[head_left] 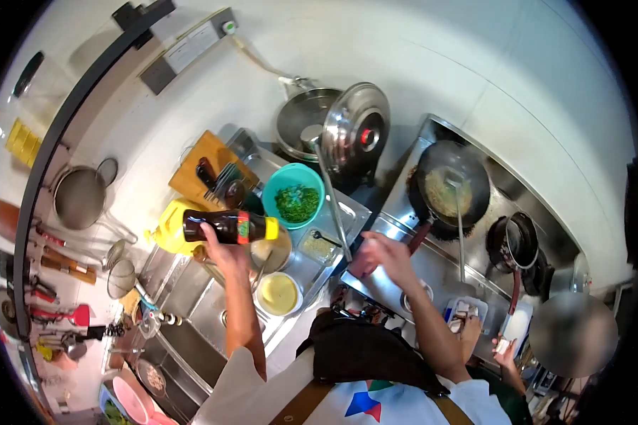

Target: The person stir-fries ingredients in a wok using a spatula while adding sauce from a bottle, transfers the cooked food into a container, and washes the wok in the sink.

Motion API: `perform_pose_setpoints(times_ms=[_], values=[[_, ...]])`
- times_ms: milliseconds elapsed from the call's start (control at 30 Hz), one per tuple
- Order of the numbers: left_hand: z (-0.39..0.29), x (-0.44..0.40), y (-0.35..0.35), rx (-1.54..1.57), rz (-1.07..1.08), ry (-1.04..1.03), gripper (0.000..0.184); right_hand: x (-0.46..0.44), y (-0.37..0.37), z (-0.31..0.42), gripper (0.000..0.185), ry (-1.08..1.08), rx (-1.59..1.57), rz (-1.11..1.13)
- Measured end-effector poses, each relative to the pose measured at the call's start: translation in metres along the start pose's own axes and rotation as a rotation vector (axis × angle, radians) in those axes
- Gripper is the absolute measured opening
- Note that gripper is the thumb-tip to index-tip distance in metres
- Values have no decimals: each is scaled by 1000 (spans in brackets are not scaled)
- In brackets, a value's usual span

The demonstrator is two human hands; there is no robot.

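My left hand (228,249) is wrapped round a dark sauce bottle (216,227) with a yellow cap, which lies sideways over the steel counter. Close by it are a yellow jug (171,227), a teal bowl of chopped greens (296,202) and a bowl of pale yellow liquid (278,293). My right hand (386,258) is curled closed near the stove's left edge, beside the wok handle (420,236). A reddish-brown piece (361,265) shows at its fingers; whether they hold it is unclear. The wok (439,159) contains pale food and a long-handled metal utensil (460,219).
A pot (301,124) with a leaning lid (358,131) stands behind the counter. A small clear container (319,246) holds chopped pieces and a spoon. Another person's hands (505,352) are at lower right by a white tray (517,327). A sink (184,336) lies left.
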State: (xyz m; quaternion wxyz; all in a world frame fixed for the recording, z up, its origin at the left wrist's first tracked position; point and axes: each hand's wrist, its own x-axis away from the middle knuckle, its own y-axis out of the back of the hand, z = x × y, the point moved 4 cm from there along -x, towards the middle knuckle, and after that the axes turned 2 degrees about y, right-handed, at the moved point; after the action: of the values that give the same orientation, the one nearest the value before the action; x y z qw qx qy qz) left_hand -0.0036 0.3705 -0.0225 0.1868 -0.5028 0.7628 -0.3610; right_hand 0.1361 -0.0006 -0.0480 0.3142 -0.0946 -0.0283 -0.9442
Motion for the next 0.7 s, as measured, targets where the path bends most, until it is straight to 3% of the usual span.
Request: perform_pose_setpoints(times_ms=[67, 167, 200, 267, 367, 400, 500, 533, 567, 600, 633, 667, 700], values=[[45, 26, -23, 114, 32, 247, 58, -19, -37, 10, 53, -19, -134, 37], [104, 75, -71, 109, 205, 404, 61, -29, -42, 20, 64, -131, -274, -42], [123, 89, -83, 101, 271, 429, 54, -27, -34, 26, 65, -155, -277, -65], [152, 120, -106, -38, 382, 361, 45, -17, -3, 18, 53, -99, -161, -284], [196, 153, -133, 3, 425, 503, 40, 4, 45, -8, 44, -185, -284, -467], [210, 161, -142, 6, 440, 530, 38, 7, 56, -22, 40, -40, -520, -603], [247, 175, -175, 9, 427, 560, 39, 21, 103, -51, 36, -67, -723, -720], [255, 178, -192, 8, 433, 559, 40, 26, 129, -73, 35, 35, -603, -796], [266, 179, -211, 3, 495, 537, 42, 28, 167, -93, 36, 114, -74, -921], [272, 182, -231, -5, 512, 492, 45, 46, 187, -68, 35, 148, 537, -1113], [284, 182, -248, -38, 566, 449, 45, 59, 200, -64, 43, 32, 1054, -1193], [297, 181, -266, -67, 622, 404, 45, 63, 214, -81, 48, -33, 1101, -1191], [311, 183, -283, -122, 688, 384, 43, 61, 234, -108, 46, -209, 875, -1039]])
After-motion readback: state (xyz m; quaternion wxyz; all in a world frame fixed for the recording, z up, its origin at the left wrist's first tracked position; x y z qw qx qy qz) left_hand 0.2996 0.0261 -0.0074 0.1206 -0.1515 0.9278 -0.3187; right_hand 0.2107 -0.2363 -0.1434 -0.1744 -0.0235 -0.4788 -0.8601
